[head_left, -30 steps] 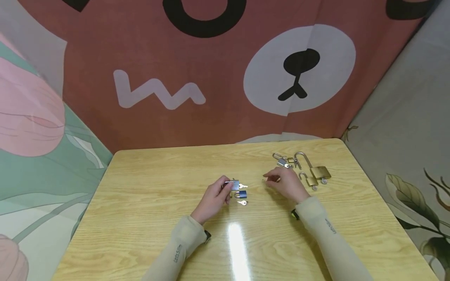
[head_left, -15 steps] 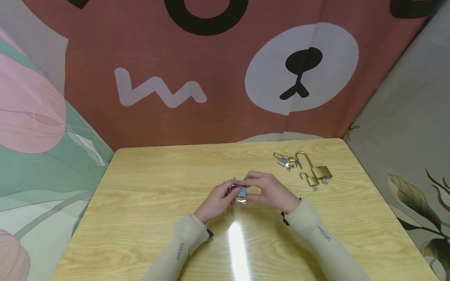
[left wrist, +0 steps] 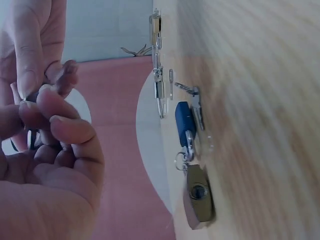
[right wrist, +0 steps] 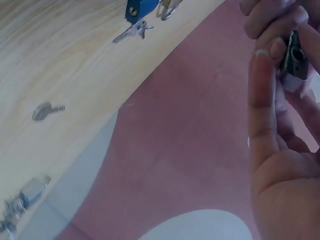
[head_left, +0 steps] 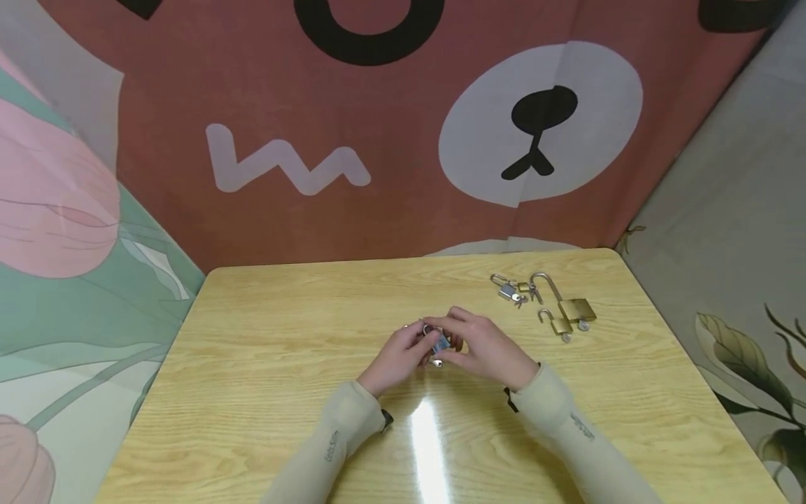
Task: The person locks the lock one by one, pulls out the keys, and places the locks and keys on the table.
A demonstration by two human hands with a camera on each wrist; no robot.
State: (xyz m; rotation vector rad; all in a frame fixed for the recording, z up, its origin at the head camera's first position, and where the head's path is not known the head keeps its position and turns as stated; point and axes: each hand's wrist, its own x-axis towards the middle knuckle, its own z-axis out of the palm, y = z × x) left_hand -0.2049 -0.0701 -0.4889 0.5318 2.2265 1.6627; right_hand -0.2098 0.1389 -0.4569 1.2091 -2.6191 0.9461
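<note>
Over the table (head_left: 283, 329), holds the silvery padlock (head_left: 441, 343) between 2 hands. Pinches its body with the left hand (head_left: 393, 353), with fingers curled and thumb laid on top. Grips the same padlock from the other side with the right hand (head_left: 488, 346), with thumb and forefinger parted just enough to span it. Has a blue padlock (left wrist: 185, 124), a brass padlock (left wrist: 202, 207) and keys (left wrist: 198, 109) below the silvery padlock. Has a large padlock (head_left: 577, 309), with open shackle, well to the silvery padlock's right.
</note>
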